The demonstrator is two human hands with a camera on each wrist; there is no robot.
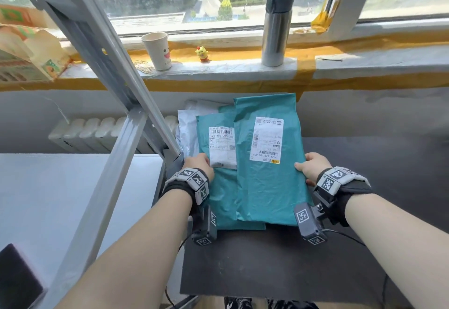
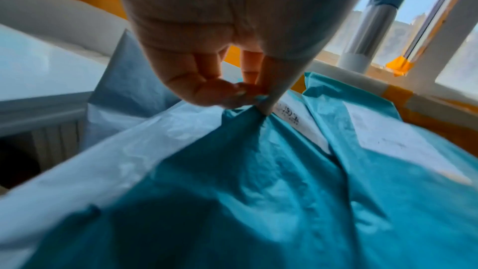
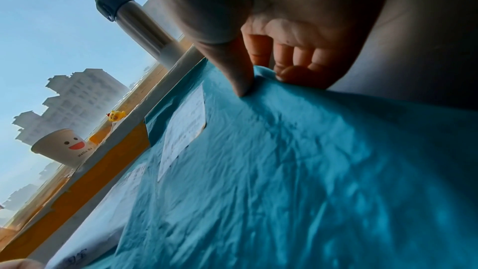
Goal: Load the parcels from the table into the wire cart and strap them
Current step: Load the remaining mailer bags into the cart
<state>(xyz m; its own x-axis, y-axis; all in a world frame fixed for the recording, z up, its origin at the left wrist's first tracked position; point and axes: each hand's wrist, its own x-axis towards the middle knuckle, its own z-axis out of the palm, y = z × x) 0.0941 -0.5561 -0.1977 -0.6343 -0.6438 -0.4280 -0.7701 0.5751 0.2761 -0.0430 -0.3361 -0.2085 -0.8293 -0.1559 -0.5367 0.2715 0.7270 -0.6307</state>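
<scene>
A: Surface, room?
B: Dark table (image 1: 279, 265) under a window; white top at left.
A: L to R?
B: Grey frame (image 1: 121, 104), paper cup (image 1: 156, 50), toy chick (image 1: 202, 54), flask (image 1: 277, 27) on the sill.
A: Hands?
B: Left hand (image 1: 198, 164) and right hand (image 1: 312, 166) pinch the teal parcels (image 1: 264, 182) by the edges, held over the table.

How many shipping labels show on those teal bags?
2. One shipping label sits on the left teal parcel, by the left hand. The other label is on the upper right teal parcel. Lower bags may hide more.
</scene>
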